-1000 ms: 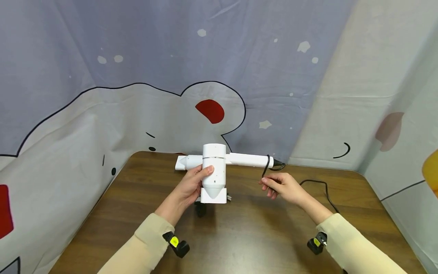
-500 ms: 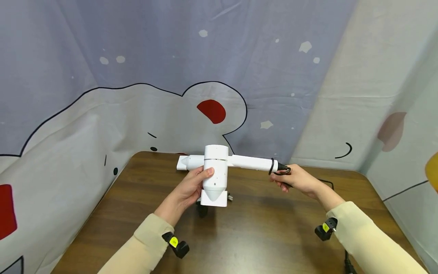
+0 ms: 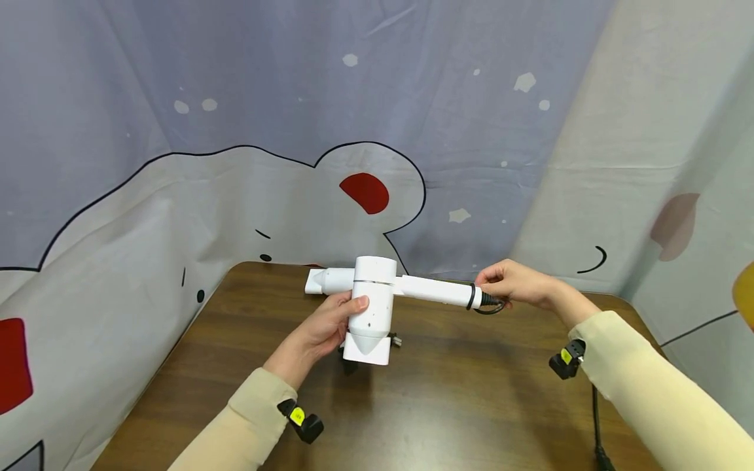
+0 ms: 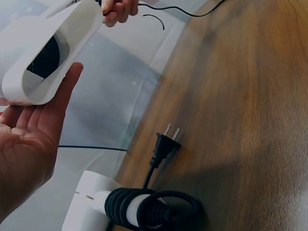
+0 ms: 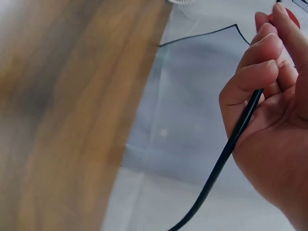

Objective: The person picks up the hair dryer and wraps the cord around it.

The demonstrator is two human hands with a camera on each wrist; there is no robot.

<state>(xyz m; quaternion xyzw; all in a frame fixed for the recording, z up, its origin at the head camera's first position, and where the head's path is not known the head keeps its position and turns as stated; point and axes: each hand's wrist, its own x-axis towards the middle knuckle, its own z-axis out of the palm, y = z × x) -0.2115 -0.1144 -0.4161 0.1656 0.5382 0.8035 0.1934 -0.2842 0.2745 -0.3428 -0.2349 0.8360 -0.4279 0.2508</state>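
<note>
My left hand [image 3: 324, 324] grips the barrel of a white hair dryer [image 3: 377, 291] above the table, thumb across its front. Its nozzle [image 3: 366, 350] points down toward me in the head view, and its handle [image 3: 438, 290] reaches to the right. Beyond the handle's end, my right hand [image 3: 517, 284] pinches the black cord [image 5: 211, 180], which loops once round the handle near the tip. In the right wrist view the cord runs through the curled fingers and trails off below the palm.
A second white hair dryer [image 4: 86, 202] lies on the wooden table [image 3: 448, 392] behind the held one. Black cord [image 4: 127, 211] is coiled round its handle, with a two-pin plug [image 4: 163, 147] sticking out. A black cord end [image 3: 601, 458] hangs beside the right sleeve. Patterned curtain stands behind.
My right hand has moved right and up, from below the handle to beyond its tip, carrying the cord. The held dryer has tilted, its handle end dropping slightly. The left hand keeps its grip.
</note>
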